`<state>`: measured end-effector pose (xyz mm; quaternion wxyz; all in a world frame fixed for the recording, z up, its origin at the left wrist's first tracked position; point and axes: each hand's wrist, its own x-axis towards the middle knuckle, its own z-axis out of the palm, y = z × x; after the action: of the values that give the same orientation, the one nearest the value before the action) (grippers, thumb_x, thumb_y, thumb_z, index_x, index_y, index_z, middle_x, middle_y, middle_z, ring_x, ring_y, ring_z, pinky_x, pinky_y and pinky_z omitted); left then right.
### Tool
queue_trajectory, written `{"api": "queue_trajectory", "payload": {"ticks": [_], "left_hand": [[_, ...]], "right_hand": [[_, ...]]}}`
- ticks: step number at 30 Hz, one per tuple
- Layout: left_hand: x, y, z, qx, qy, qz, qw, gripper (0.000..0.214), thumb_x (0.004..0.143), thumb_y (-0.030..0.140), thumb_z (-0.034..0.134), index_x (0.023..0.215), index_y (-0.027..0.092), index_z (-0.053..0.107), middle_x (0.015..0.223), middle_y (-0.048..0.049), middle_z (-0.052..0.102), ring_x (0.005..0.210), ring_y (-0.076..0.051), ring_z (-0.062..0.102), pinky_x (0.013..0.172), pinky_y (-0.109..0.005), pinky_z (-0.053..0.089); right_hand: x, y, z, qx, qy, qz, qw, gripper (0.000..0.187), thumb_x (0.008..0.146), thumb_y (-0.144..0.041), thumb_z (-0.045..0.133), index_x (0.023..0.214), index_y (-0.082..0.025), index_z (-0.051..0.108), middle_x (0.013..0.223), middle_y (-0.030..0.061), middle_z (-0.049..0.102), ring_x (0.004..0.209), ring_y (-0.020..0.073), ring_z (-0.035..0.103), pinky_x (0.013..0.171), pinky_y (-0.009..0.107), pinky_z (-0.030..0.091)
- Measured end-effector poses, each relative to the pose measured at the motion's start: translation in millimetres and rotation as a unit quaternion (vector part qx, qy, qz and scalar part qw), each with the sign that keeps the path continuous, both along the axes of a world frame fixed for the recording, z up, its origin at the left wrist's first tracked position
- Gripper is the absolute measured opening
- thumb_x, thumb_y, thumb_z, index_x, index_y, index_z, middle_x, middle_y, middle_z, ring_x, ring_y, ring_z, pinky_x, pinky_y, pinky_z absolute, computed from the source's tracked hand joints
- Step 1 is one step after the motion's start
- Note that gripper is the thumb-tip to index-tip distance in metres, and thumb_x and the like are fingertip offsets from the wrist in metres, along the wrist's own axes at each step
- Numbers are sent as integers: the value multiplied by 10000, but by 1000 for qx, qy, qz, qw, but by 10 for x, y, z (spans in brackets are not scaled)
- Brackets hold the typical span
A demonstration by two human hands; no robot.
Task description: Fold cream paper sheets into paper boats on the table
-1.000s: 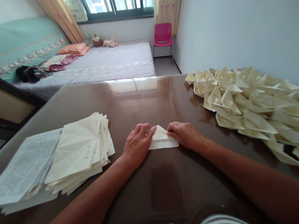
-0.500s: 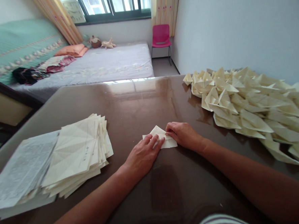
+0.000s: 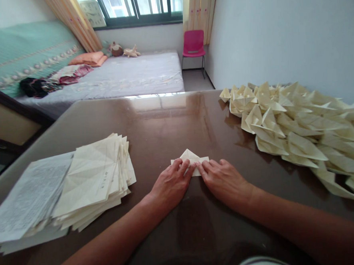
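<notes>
A small cream sheet of paper folded to a point (image 3: 189, 158) lies on the glossy brown table (image 3: 164, 121) in front of me. My left hand (image 3: 170, 183) lies flat on its lower left part, fingers stretched forward. My right hand (image 3: 223, 179) lies flat on its lower right part, fingers stretched out as well. The fingertips of both hands meet over the paper's middle. Only the paper's tip and upper edge show above the fingers.
A fanned stack of creased printed sheets (image 3: 90, 181) sits at the left. A large heap of folded paper shapes (image 3: 299, 129) covers the table's right side along the wall. Behind the table are a bed (image 3: 125, 73) and a pink chair (image 3: 193, 43).
Both hands slid toward me, from the sides of the folded paper onto its lower part, and flattened. The right hand uncurled from a pinch at the paper's edge. The paper's lower half is now covered.
</notes>
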<state>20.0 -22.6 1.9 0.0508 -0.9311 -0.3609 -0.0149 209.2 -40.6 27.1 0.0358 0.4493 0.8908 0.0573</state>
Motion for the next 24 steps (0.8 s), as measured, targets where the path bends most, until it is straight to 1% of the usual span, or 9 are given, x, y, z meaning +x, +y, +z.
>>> {"api": "queue_trajectory", "payload": {"ticks": [2, 4, 8, 11, 15, 18, 21, 23, 24], "left_hand": [[-7, -5, -1, 1, 3, -2, 1000, 407, 947, 159, 367, 1350, 167, 427, 1292, -103, 509, 1178, -243, 452, 986, -377, 457], [-17, -10, 2, 0, 8, -2, 1000, 397, 950, 155, 365, 1340, 147, 438, 1293, -104, 512, 1192, -245, 449, 990, -370, 451], [-47, -16, 36, 3, 21, 16, 1000, 379, 935, 138, 401, 1304, 89, 468, 1255, -127, 534, 1172, -252, 469, 970, -366, 453], [-66, -18, 93, 12, 31, 32, 999, 357, 924, 140, 430, 1268, 73, 496, 1178, -130, 564, 1099, -250, 502, 907, -369, 467], [-78, -25, 173, 35, 53, 43, 997, 269, 904, 124, 456, 1137, 90, 586, 1056, -117, 590, 1003, -251, 524, 846, -382, 451], [-88, -33, 212, 44, 73, 58, 995, 204, 877, 108, 490, 1020, 90, 634, 982, -110, 594, 937, -255, 535, 796, -393, 444], [-109, -29, 240, 46, 88, 78, 992, 187, 862, 95, 505, 985, 86, 646, 943, -106, 597, 895, -256, 546, 741, -384, 440], [-126, -14, 254, 41, 94, 81, 991, 198, 864, 94, 506, 1011, 90, 638, 926, -97, 600, 877, -248, 554, 716, -369, 437], [-133, -4, 257, 37, 94, 82, 992, 207, 867, 97, 505, 1031, 96, 632, 920, -91, 601, 869, -242, 557, 707, -362, 435]], "right_hand": [[-16, -44, -40, -3, -16, -9, 1000, 403, 867, -71, 451, 1261, -67, 535, 988, 147, 650, 821, 233, 598, 618, 360, 410], [-17, -63, -63, -7, -31, -19, 999, 447, 857, -55, 449, 1300, -46, 506, 972, 157, 659, 770, 221, 613, 596, 348, 419], [-5, -83, -52, -6, -62, -51, 997, 462, 837, -23, 440, 1290, -32, 524, 894, 166, 671, 683, 199, 623, 545, 316, 419], [2, -93, -36, 1, -77, -61, 995, 462, 830, -15, 438, 1282, -27, 532, 867, 170, 668, 665, 198, 630, 525, 305, 422], [-3, -100, -36, -1, -94, -74, 993, 446, 828, -7, 435, 1260, -7, 548, 816, 169, 661, 658, 207, 639, 518, 303, 429], [-3, -101, -14, -16, -97, -74, 992, 441, 831, -8, 436, 1258, 7, 542, 823, 175, 660, 662, 217, 641, 511, 307, 422], [19, -56, 51, -44, -80, -79, 993, 383, 841, -21, 451, 1200, -32, 583, 836, 161, 663, 669, 211, 637, 517, 306, 408], [50, 22, 98, -54, -51, -75, 994, 272, 860, -58, 472, 1072, -95, 638, 850, 138, 662, 707, 206, 630, 550, 306, 405], [67, 74, 114, -46, -31, -75, 996, 216, 878, -93, 477, 1004, -126, 650, 868, 127, 661, 749, 209, 625, 578, 307, 407]]}}
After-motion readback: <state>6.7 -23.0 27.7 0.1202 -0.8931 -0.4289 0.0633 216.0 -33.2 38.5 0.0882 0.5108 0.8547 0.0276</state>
